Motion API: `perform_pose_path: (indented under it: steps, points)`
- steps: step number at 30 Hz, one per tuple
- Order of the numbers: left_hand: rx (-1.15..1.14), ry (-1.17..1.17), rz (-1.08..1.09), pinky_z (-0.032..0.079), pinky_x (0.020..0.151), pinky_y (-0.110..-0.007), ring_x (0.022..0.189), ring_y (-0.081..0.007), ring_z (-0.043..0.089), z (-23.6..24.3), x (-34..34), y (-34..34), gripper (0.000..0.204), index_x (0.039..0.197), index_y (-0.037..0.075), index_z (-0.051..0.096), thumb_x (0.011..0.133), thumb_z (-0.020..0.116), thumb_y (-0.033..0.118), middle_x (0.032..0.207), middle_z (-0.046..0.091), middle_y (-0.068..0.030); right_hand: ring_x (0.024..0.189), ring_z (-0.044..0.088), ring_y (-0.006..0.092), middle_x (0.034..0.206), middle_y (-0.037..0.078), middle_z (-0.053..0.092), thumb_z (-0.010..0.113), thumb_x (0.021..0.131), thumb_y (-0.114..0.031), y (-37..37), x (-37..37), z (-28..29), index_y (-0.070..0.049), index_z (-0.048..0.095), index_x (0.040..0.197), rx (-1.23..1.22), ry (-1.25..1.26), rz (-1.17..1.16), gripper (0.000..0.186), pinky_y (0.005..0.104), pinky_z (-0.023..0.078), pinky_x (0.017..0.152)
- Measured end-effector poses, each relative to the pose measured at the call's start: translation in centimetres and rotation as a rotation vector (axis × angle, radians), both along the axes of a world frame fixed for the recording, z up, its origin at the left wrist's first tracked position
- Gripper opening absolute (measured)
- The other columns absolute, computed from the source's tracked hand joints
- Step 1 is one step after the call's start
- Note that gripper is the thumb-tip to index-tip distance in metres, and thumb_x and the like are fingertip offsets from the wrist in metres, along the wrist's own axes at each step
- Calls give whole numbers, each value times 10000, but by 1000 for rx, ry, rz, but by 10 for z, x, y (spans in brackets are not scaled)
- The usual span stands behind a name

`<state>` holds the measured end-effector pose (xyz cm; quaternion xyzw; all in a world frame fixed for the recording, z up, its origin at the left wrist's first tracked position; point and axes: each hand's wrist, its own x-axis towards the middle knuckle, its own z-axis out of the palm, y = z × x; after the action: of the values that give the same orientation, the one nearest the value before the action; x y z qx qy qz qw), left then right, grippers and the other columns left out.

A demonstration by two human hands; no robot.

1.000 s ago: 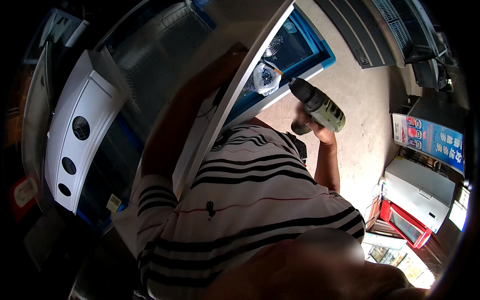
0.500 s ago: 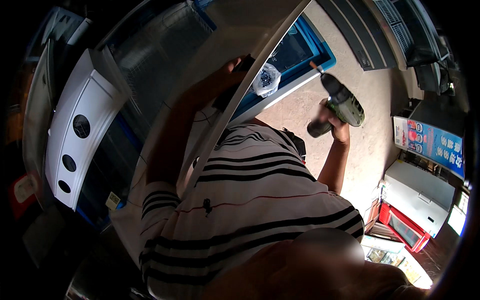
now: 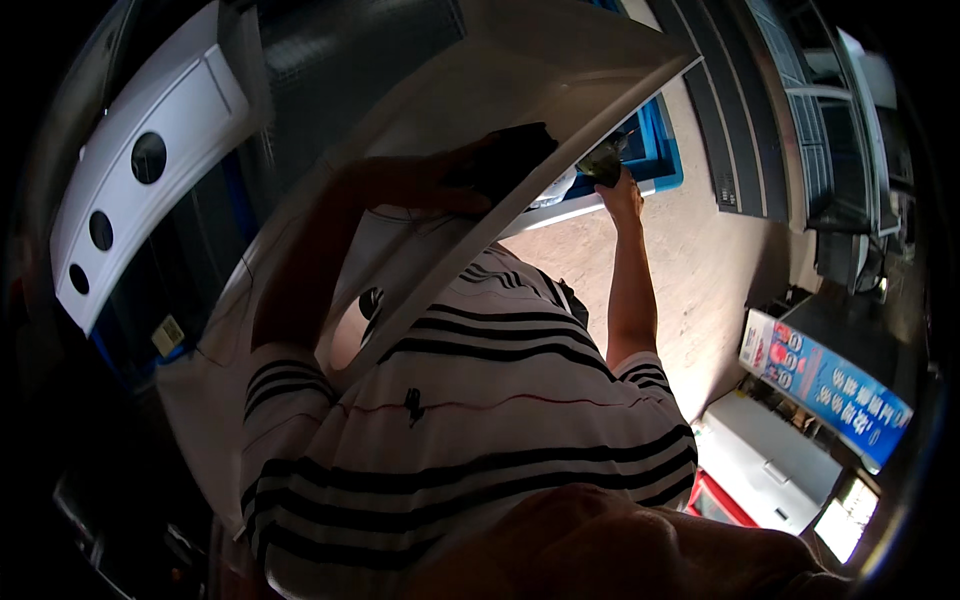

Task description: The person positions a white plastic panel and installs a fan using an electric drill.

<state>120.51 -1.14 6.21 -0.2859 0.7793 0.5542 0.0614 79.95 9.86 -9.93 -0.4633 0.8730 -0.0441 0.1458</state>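
My left hand (image 3: 452,182) is in shadow on the inner side of a large white plastic panel (image 3: 590,100). Its fingers are closed round a black block-shaped part (image 3: 522,155) against the panel; the exact kind of part is too dark to make out. Beyond the panel's edge, my right hand (image 3: 622,196) grips a green and black cordless drill (image 3: 602,163), pointing away from me over a blue-framed case (image 3: 668,160). The panel's edge hides part of the drill. Beside it shows a bit of a clear plastic bag (image 3: 556,190).
At left stands another white panel (image 3: 185,95) with three round holes. Thin wires hang by the near panel. Dark grey slats (image 3: 720,110) lie at the far right, with a blue printed board (image 3: 825,385) and a white cabinet (image 3: 770,465) nearer on the pale floor (image 3: 720,265).
My right hand has carried the drill left and away from me, from above the floor to the blue-framed case. The near panel, with my left hand and the black part, has shifted right.
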Motion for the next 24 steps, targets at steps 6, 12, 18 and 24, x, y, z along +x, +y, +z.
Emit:
perform_pose_path:
  steps: [6,12,18,24]
  points:
    - [30,33,35,393,996,-366,1235,-343,496,1,-4,6,1142,1524,117,143,683,696,657,1402,446,-234,1150,554,352,1214,172,597,746,719,-366,-11,-3,5,-195,460,1348,61,71,32,712,501,430,964]
    - [130,8,90,402,988,-375,1232,-336,504,3,-2,12,1214,1524,111,140,626,711,697,1410,441,-229,1167,564,296,1221,177,609,704,821,-342,-13,23,91,-98,559,1285,-189,-280,129,543,421,426,990]
    - [186,20,88,393,1012,-390,1255,-366,486,4,-2,11,1251,1523,110,131,601,703,732,1432,410,-231,1059,576,182,1098,86,650,690,871,-338,-2,110,125,-59,598,1185,-341,-1170,93,430,345,403,997]
    - [123,57,76,400,1010,-412,1252,-378,484,-1,1,11,1229,1520,104,139,624,664,761,1427,410,-235,973,607,202,1011,59,642,645,885,-379,5,151,62,-92,596,1132,-337,-1866,-33,382,360,470,893]
